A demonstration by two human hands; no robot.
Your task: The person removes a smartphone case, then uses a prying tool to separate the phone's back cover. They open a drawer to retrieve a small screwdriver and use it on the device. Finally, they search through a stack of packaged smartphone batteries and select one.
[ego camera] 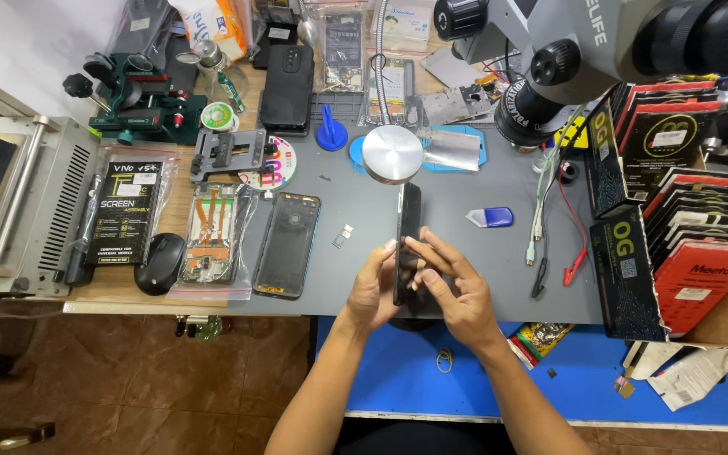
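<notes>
Currently, my left hand (372, 291) and my right hand (457, 291) hold a black phone (407, 240) edge-on above the grey counter (465, 253). My left fingers (387, 250) wrap its left side; my right fingers (425, 248) press narrow against its right face. A second phone (287, 244) lies flat to the left, near a black mouse (160, 263). A blue pry tool (492, 216) lies to the right.
</notes>
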